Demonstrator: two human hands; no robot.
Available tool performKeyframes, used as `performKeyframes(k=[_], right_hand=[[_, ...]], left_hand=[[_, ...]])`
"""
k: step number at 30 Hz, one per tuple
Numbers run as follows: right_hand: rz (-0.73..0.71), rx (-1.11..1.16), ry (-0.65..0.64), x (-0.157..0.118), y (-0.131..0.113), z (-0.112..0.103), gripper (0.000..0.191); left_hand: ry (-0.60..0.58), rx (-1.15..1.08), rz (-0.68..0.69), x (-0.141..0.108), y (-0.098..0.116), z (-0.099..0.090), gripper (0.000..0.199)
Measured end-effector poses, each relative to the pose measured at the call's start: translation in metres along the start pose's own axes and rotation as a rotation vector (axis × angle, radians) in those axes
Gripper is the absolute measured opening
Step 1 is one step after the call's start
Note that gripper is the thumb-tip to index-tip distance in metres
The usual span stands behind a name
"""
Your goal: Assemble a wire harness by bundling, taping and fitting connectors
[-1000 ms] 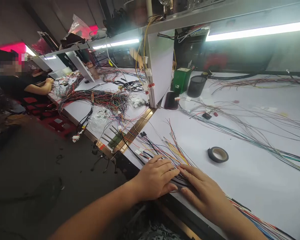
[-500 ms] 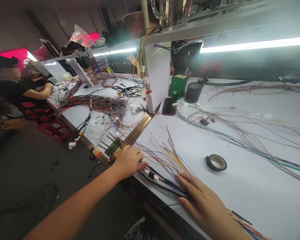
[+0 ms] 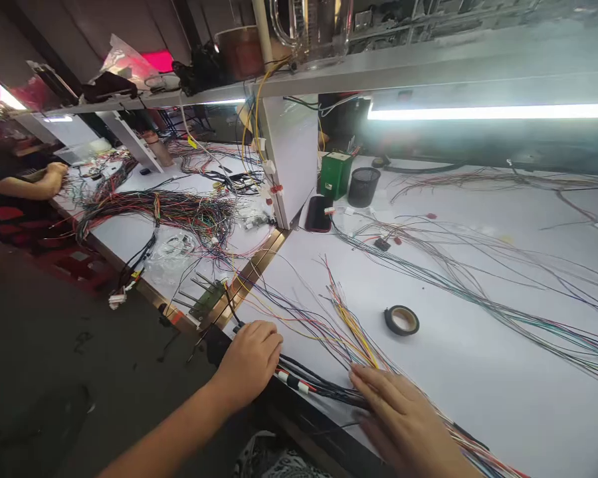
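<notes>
Curling round the black cables (image 3: 329, 387), the left hand (image 3: 252, 353) hides part of them. The right hand (image 3: 403, 411) covers their lower-right stretch, fingers extended and close together, thumb blurred — whether it grips, I cannot tell. Between the hands the cables lie along the table's (image 3: 483, 372) near edge — long axis slanting from upper left to lower right.

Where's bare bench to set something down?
Widest: white worktop right of the tape roll, this side of the teal wires. Smaller: between tape roll and yellow wires. Crowded: near edge by left hand and right hand; far-left wire bundle.
</notes>
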State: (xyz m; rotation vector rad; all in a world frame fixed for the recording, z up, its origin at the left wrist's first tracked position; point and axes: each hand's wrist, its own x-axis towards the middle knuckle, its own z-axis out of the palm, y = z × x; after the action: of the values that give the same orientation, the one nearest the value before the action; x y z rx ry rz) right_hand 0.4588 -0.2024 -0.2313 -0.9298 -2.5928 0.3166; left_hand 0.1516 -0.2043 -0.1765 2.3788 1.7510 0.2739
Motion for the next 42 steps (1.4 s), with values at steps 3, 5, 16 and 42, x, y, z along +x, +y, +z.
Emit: performKeyframes(k=[3,5,16,42], right_hand=[[-0.032,-0.023,-0.046,0.005,-0.005,-0.005,0.055],[-0.054,-0.001,-0.075,0.01,-0.008,-0.009,0.055],[0.102,0.162,0.147,0.01,0.009,-0.015,0.034],[0.494,0.047,-0.028,0.032,0.038,-0.013,0.025]], left_hand=[[0.003,-0.207,0.031,0.007,0.023,0.0,0.025],[-0.066,-0.417,0.023,0.016,0.043,0.003,0.035],[-0.175,-0.968,0.192,0.049,0.067,0.013,0.011],[-0.108,-0.214,0.416,0.045,0.076,0.039,0.028]])
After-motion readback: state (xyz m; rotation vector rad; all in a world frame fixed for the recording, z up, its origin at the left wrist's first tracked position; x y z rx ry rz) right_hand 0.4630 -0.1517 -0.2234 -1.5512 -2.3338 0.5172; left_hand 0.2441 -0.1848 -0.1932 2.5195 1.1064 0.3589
